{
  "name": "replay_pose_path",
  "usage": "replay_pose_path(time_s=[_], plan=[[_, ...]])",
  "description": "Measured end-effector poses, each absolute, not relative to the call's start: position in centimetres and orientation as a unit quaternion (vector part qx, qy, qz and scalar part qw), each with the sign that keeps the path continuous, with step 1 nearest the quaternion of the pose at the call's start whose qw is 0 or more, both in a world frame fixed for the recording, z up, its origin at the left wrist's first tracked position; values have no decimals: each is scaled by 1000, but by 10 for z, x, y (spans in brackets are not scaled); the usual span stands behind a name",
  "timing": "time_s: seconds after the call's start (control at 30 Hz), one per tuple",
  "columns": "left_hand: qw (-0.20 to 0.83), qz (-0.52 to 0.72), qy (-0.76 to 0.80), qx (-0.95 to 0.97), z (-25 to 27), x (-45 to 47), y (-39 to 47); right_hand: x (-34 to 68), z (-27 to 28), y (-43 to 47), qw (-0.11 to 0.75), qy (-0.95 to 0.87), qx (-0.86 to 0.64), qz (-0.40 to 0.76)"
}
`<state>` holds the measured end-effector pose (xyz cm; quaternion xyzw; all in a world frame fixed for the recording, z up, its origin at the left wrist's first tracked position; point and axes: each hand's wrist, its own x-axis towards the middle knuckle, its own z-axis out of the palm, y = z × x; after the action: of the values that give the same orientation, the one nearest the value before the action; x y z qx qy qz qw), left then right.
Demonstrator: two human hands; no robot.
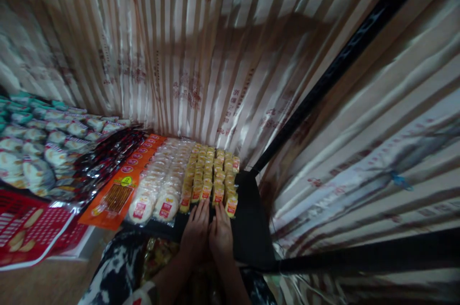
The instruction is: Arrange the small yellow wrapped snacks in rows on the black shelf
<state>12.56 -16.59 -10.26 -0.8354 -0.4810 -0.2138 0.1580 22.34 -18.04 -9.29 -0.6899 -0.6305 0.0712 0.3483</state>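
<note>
Rows of small yellow snack packets [207, 175] with red labels stand on the black shelf [251, 223]. My left hand [196, 228] reaches to the front of the middle rows, its fingers stretched out against the nearest packets. Beside it, my right hand [220, 234] lies with fingers extended at the front packets farther right. Neither hand is wrapped round a packet; the thumbs are close together between them. Left of the yellow rows are two rows of clear-wrapped round white crackers [167, 205] with red labels.
An orange snack bag [115, 199], dark shiny packets [104, 156] and white-and-green packets [39, 137] continue leftward. A red basket-patterned bag [28, 228] is at lower left. A black post [316, 89] rises behind the shelf's right end, before a striped curtain [201, 56].
</note>
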Motion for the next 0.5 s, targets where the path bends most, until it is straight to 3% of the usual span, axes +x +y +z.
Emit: replay_pose_path(time_s=[0.5], plan=[[150,-228,-459,-845,-102,125,-166,223,-77,-166,389,-580,-708,103]])
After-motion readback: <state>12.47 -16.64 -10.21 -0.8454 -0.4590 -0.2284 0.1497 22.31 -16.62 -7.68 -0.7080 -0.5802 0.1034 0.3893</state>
